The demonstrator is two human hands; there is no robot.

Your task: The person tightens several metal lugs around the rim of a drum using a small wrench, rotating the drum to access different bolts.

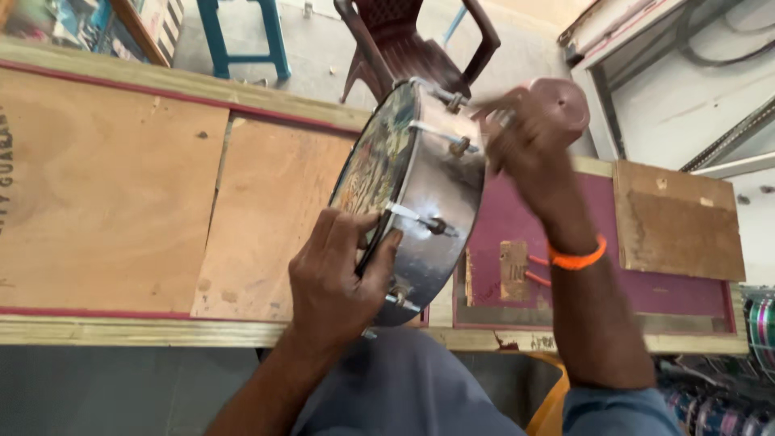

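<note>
A round frame drum (420,202) with a shiny metal shell stands on its edge, tilted, over the near edge of a wooden workbench (113,194), roughly in the middle of the view. Its printed, colourful head faces left, and metal tension rods with bolts run across the shell on the right-facing side. The left hand (339,278) grips the near rim of the drum, fingers curled over the printed head and the thumb pressed against the hoop. The right hand (525,145) is raised at the far top of the shell beside a tension bolt; it is blurred, its fingers look bunched together around something small, though what they pinch cannot be told. An orange band (577,258) circles the right wrist. Right of the drum, a maroon board (646,282) lies on the bench with a small wooden block (513,270) on it and a plywood panel (678,222) further right. Beyond the bench stand a dark red plastic chair (404,40) and a blue stool (242,36).
</note>
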